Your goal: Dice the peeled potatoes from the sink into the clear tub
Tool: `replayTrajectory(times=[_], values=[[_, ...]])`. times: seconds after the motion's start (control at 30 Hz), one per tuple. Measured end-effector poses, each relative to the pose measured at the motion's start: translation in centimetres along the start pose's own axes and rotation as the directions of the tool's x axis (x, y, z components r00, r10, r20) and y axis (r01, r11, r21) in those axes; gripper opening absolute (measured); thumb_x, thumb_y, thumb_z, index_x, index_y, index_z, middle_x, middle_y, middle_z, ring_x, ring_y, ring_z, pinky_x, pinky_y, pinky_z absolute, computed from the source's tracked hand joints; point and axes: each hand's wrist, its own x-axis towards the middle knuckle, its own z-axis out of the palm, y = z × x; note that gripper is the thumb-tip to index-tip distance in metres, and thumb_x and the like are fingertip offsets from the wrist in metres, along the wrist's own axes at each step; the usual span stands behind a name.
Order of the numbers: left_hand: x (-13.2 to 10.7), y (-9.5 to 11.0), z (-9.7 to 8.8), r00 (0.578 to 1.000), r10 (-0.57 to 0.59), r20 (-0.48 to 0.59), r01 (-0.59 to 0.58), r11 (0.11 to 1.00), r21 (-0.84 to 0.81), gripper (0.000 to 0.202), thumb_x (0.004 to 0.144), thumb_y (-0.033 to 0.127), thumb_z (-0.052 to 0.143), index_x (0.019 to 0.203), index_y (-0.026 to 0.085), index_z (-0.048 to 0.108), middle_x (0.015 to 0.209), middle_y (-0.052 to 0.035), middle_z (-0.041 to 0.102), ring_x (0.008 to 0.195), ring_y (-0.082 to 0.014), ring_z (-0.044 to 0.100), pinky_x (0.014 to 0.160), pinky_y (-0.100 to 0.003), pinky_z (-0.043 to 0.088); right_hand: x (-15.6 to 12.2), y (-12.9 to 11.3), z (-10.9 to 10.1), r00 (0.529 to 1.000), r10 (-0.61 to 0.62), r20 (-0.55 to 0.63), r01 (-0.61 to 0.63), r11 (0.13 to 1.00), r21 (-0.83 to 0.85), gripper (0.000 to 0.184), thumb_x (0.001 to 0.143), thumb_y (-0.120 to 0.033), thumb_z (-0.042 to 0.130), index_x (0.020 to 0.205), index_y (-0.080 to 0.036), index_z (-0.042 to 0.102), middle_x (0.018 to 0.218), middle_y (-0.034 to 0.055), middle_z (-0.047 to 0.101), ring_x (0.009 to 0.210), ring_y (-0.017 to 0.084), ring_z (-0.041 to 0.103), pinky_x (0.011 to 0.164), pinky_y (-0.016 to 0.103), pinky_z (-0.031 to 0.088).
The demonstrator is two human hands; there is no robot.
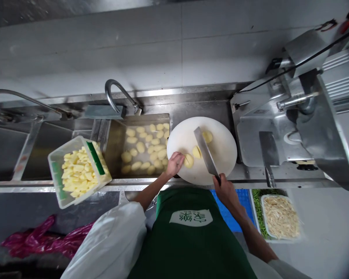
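Note:
My right hand grips the handle of a cleaver, whose broad blade slants up and left over the round white cutting board. My left hand is at the board's left side, fingers bunched against a peeled potato piece. Just left of the blade lies a smaller cut potato piece. Beyond the blade, on its right, rests another potato piece. The blade seems to be touching neither of the two nearer pieces.
Several peeled potatoes lie in water in the sink to the left. A clear tub of potato chunks straddles the sink edge. A second cleaver lies by the slicing machine at right. A faucet arches behind.

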Motion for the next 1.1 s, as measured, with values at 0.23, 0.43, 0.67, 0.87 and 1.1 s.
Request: replayTrajectory(times=[0.23,0.43,0.67,0.87,1.1], values=[[10.0,1.3,1.2,0.79,0.164,0.591,-0.22,0.975,0.023,0.045,0.083,0.006,0.058,0.123,0.026,0.063,0.131,-0.0068,0.058,0.122,-0.0243,0.052,0.1,-0.039,0.045,-6.2,11.5,1.2,0.984,0.171,0.044,-0.172,0.985,0.029,0.02,0.102,-0.037,0.04,0.095,-0.021,0.049,0.065,0.0037,0.063,0.059,0.019,0.06,0.055,0.027,0.022],[13.1,1.9,4.5,0.571,0.053,0.819,-0.346,0.921,0.182,0.059,0.074,0.017,0.078,0.129,0.029,0.061,0.142,-0.0054,0.052,0.132,-0.0313,0.045,0.109,-0.046,0.034,-6.2,9.8,2.7,0.98,0.193,0.053,-0.197,0.976,0.097,0.022,0.103,-0.038,0.038,0.097,-0.02,0.049,0.073,0.0056,0.066,0.063,0.018,0.062,0.055,0.026,0.023],[6.7,2.8,5.9,0.906,-0.148,0.397,-0.015,0.925,0.379,0.06,0.079,0.051,0.076,0.126,0.017,0.062,0.118,-0.0126,0.062,0.109,-0.03,0.056,0.094,-0.04,0.043,-3.9,6.8,2.6,0.989,0.131,0.073,-0.134,0.991,0.028,0.021,0.104,-0.036,0.036,0.1,-0.018,0.048,0.075,0.0058,0.067,0.065,0.018,0.062,0.056,0.027,0.021],[4.6,0.3,4.4,0.932,-0.126,0.339,0.061,0.979,0.196,0.034,0.082,0.036,0.077,0.112,0.021,0.069,0.112,-0.0078,0.068,0.109,-0.0256,0.056,0.097,-0.041,0.04,-3.0,7.0,1.7,0.993,0.077,0.092,-0.074,0.997,-0.037,0.02,0.104,-0.035,0.036,0.1,-0.018,0.046,0.075,0.0062,0.067,0.066,0.019,0.062,0.056,0.027,0.021],[3.2,-0.7,4.6,0.99,-0.073,0.12,0.065,0.995,0.072,0.021,0.083,0.035,0.075,0.098,0.02,0.073,0.099,-0.0061,0.071,0.097,-0.0226,0.057,0.092,-0.04,0.044,-3.4,5.4,1.5,0.994,0.079,0.077,-0.079,0.997,-0.001,0.023,0.105,-0.038,0.033,0.1,-0.019,0.046,0.075,0.0053,0.066,0.064,0.018,0.062,0.055,0.026,0.022]])
